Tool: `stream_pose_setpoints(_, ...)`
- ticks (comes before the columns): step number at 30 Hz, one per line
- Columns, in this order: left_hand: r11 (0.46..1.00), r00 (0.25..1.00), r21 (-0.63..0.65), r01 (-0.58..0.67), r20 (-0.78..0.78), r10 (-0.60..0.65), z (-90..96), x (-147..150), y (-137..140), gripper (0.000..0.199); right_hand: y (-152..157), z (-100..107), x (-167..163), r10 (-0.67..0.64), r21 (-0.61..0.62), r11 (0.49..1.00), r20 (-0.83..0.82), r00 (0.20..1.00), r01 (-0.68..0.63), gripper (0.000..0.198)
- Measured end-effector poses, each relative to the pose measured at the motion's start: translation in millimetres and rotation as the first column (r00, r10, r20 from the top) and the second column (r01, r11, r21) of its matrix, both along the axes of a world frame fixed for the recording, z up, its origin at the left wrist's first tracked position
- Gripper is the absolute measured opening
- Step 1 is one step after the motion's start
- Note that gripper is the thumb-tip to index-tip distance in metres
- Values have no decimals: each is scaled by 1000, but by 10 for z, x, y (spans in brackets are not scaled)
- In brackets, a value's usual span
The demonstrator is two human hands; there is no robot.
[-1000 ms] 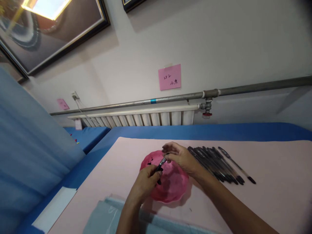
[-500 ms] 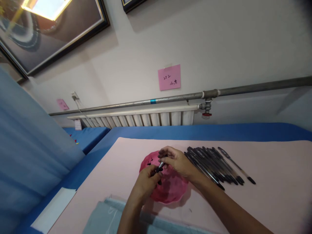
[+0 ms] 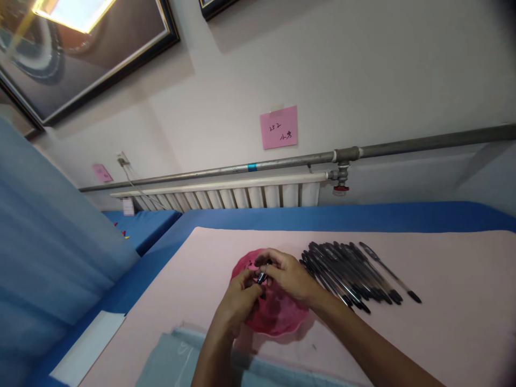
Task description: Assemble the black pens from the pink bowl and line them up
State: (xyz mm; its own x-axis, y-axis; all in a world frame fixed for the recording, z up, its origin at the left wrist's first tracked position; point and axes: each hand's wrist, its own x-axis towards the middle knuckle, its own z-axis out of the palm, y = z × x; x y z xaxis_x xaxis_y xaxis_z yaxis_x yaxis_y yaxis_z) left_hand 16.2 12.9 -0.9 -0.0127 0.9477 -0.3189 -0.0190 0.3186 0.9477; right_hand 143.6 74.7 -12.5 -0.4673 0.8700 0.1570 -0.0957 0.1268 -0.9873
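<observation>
Over a pink wavy-rimmed bowl (image 3: pixel 282 322), my left hand (image 3: pixel 237 301) and my right hand (image 3: pixel 289 277) meet fingertip to fingertip. Between them is a short black-and-silver cylindrical piece (image 3: pixel 262 278), tilted, with both hands pinching it. Fingers cover its ends, so its exact kind is hard to make out. Small black bits (image 3: pixel 250 264) show in the bowl's far left part. Just right of the bowl and my right wrist lies a row of black-capped pens (image 3: pixel 342 271), side by side and slanted. One pen (image 3: pixel 390 271) lies slightly apart at the row's right.
A pink sheet (image 3: pixel 455 301) covers most of the blue table (image 3: pixel 342 217). Folded light-blue cloth (image 3: pixel 169 360) lies at the front edge, white paper (image 3: pixel 88 346) at the left. Beyond the table are a radiator (image 3: pixel 242 196) and a pipe (image 3: pixel 423 145); a blue curtain (image 3: pixel 48 242) hangs left.
Both hands have shifted slightly left, and the fingers have closed in around the small piece, showing less of it. The pens' near end of the row looks more visible beside my right arm.
</observation>
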Motion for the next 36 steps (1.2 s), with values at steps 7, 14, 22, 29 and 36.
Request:
stream_pose_setpoints(7,992,986,-80,-93,131,103,-13,-14,19,40,-21,-20,-27,12,67,998,61,998,-16,10)
stream_pose_setpoints(14,991,966,-77,-109,228,124,30,-16,36,36,63,-53,28,-161,-19,987,32,986,162,19)
stream_pose_setpoints(22,991,870,-82,-107,474,133,-7,-81,51,29,8,-15,10,-138,46,990,133,982,133,18)
stream_pose_setpoints(29,972,815,-95,-217,530,234,-5,-56,72,19,28,-85,-10,-150,198,974,217,965,107,18)
stream_pose_setpoints(36,932,714,-102,-347,616,334,48,-35,80,5,36,-154,-49,-101,234,971,234,967,45,18)
